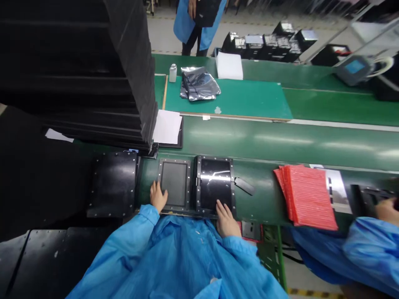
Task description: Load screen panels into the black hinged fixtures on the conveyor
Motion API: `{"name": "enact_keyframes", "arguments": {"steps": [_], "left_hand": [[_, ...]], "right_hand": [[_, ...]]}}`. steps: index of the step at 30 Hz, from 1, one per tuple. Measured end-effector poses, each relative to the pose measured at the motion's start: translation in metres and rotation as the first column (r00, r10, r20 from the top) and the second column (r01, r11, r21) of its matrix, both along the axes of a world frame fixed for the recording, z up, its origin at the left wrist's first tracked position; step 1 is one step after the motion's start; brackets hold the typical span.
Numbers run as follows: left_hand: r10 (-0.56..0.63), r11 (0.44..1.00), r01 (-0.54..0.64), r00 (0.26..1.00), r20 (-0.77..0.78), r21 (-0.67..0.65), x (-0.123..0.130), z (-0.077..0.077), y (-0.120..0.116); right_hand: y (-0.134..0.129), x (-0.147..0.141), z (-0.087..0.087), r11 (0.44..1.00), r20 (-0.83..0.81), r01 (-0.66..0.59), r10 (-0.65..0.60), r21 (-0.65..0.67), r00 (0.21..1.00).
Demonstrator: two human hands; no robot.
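My left hand (158,197) rests with spread fingers on the left edge of a flat black frame (175,185) that has a grey ribbed middle and studs round its rim. Just right of it lies a black studded panel with a glossy dark face (215,176), which reflects a light. Fingers stretched out, my right hand (227,218) touches the panel's lower edge. A small dark strip (244,186) sticks out from the panel's right side. Neither hand is wrapped round anything.
Black studded panels (112,185) lie at left, below a tall black stack (131,74). Red padded sheets (311,197) lie right, near a co-worker's hand (388,211). Silvery bags (199,84), a small bottle (173,72) and white paper (167,126) are farther back. Another person stands opposite.
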State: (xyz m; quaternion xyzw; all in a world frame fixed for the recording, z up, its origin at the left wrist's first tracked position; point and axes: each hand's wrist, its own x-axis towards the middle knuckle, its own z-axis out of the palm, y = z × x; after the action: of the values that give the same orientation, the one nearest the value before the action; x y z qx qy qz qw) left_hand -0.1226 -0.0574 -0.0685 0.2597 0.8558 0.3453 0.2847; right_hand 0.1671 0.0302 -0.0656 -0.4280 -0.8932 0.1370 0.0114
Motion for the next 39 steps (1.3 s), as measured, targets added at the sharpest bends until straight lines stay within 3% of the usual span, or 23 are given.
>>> {"name": "enact_keyframes", "arguments": {"steps": [3, 6, 9, 11, 14, 18, 22, 25, 27, 29, 31, 33, 36, 39], "left_hand": [[0.145, 0.989, -0.143, 0.985, 0.092, -0.018, 0.001, -0.003, 0.007], [0.242, 0.97, -0.244, 0.954, 0.178, -0.008, 0.011, 0.009, 0.011], [0.05, 0.967, -0.12, 0.955, 0.293, 0.226, 0.025, 0.031, 0.005], [-0.18, 0.904, 0.023, 0.926, 0.331, 0.426, 0.04, 0.044, 0.001], [-0.429, 0.828, 0.263, 0.866, 0.256, 0.495, 0.065, 0.058, 0.003], [-0.528, 0.816, 0.475, 0.844, 0.091, 0.329, 0.096, 0.064, 0.015], [-0.529, 0.825, 0.531, 0.846, -0.064, 0.195, 0.12, 0.068, 0.025], [-0.479, 0.869, 0.487, 0.872, -0.101, 0.085, 0.137, 0.071, 0.027], [-0.431, 0.901, 0.434, 0.895, -0.12, 0.001, 0.145, 0.072, 0.026], [-0.38, 0.924, 0.367, 0.915, -0.133, -0.112, 0.149, 0.072, 0.024], [-0.348, 0.915, 0.313, 0.931, -0.107, -0.255, 0.149, 0.074, 0.023], [-0.343, 0.867, 0.303, 0.939, -0.033, -0.394, 0.149, 0.075, 0.023], [-0.352, 0.785, 0.32, 0.935, 0.044, -0.531, 0.149, 0.076, 0.027], [-0.348, 0.76, 0.298, 0.937, 0.025, -0.578, 0.149, 0.076, 0.033]], "right_hand": [[-0.036, 0.02, -0.015, 0.992, 0.03, 0.128, -0.128, -0.014, 0.991], [-0.026, 0.022, -0.005, 0.99, 0.03, 0.098, -0.096, -0.1, 0.995], [0.006, 0.009, 0.025, 0.966, 0.01, 0.007, -0.005, -0.26, 1.0], [0.02, -0.01, 0.047, 0.941, -0.05, -0.001, -0.017, -0.338, 0.999], [0.028, -0.053, 0.07, 0.923, -0.125, 0.045, -0.1, -0.382, 0.987], [0.039, -0.085, 0.079, 0.938, -0.024, 0.184, -0.2, -0.294, 0.98], [0.069, -0.052, 0.074, 0.914, -0.31, 0.064, -0.201, -0.4, 0.929], [0.098, -0.015, 0.066, 0.877, -0.403, 0.009, -0.23, -0.481, 0.886], [0.115, 0.003, 0.059, 0.86, -0.357, -0.001, -0.21, -0.51, 0.91], [0.13, 0.016, 0.053, 0.877, -0.225, 0.041, -0.167, -0.478, 0.96], [0.144, 0.024, 0.047, 0.908, -0.063, 0.116, -0.155, -0.403, 0.986], [0.159, 0.024, 0.04, 0.92, -0.03, 0.181, -0.204, -0.347, 0.978], [0.186, 0.002, 0.029, 0.912, -0.324, 0.191, -0.316, -0.364, 0.891], [0.211, -0.036, 0.021, 0.881, -0.541, 0.134, -0.391, -0.453, 0.745]]}}
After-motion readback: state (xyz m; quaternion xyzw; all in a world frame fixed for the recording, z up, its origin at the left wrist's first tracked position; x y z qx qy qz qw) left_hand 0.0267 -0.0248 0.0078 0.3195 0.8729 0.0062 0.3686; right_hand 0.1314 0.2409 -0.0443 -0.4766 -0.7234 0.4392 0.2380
